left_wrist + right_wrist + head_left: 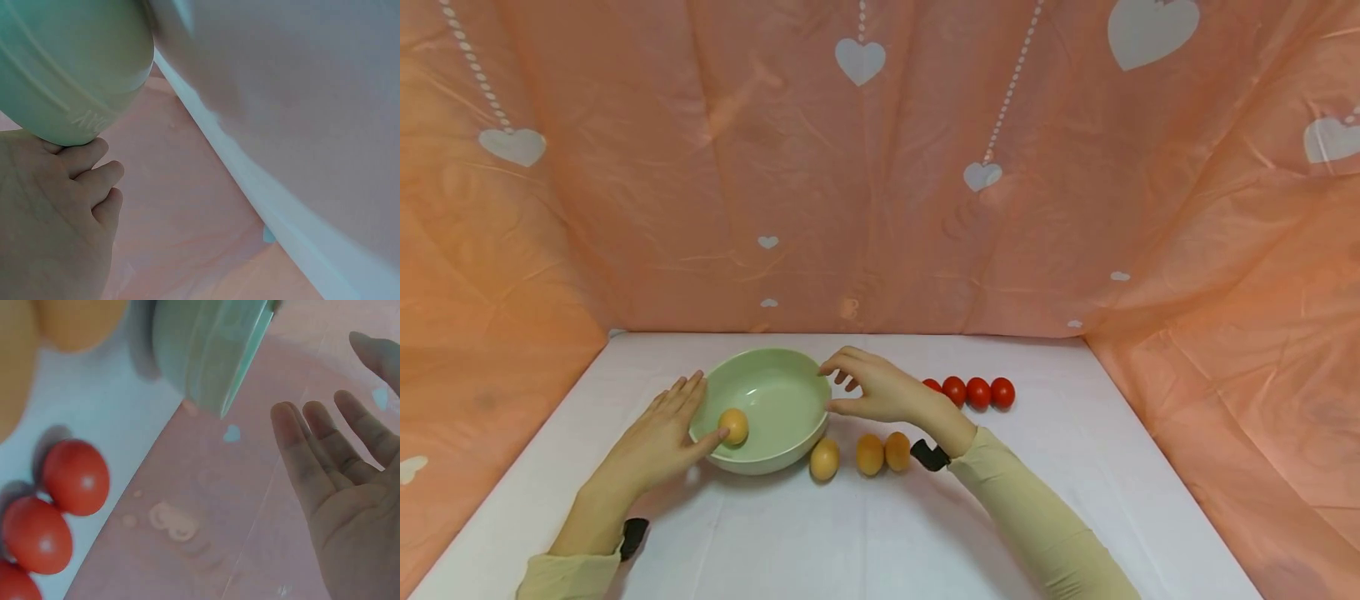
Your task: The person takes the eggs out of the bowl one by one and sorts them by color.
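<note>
Left hand (658,437) flat against green bowl (778,392) holding one egg (733,425), right hand (880,390) loose, empty at rim, three eggs (869,454) and tomatoes (977,392) beside.

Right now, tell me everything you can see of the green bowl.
The green bowl is pale green, round and shallow, smooth like glazed ceramic or plastic, with embossed letters on its underside. It sits upright on the white table, one brown egg inside near its left wall. The left hand rests against its left side, fingers reaching the rim. The right hand hovers open at its right rim. Another egg lies against its near right side.
</note>
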`<state>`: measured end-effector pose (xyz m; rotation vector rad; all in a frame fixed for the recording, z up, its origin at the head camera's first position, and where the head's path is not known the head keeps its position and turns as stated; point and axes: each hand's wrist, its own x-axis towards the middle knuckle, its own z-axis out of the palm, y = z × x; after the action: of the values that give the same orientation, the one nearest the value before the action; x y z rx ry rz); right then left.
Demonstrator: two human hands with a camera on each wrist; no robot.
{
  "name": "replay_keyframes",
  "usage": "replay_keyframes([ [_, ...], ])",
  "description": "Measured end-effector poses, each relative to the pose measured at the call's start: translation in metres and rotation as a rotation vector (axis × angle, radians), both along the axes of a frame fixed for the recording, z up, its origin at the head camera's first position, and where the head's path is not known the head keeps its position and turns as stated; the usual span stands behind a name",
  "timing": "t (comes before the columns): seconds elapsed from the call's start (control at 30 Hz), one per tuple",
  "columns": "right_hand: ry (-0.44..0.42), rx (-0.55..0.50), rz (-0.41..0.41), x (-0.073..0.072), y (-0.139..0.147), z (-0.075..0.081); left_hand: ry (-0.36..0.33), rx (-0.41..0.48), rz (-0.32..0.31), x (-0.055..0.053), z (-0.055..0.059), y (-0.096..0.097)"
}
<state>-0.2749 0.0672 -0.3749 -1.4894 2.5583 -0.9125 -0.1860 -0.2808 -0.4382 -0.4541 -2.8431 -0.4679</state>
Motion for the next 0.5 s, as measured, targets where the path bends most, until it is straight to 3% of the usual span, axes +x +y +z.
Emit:
replay_keyframes([
  [0.17,-0.056,0.030,0.063,-0.004,-0.024,0.003,-0.006,0.001,0.002,0.000,0.000,0.000],
  [0.5,-0.062,0.101,0.138,-0.013,-0.072,-0.008,-0.018,-0.004,0.003,-0.001,-0.001,-0.001],
])
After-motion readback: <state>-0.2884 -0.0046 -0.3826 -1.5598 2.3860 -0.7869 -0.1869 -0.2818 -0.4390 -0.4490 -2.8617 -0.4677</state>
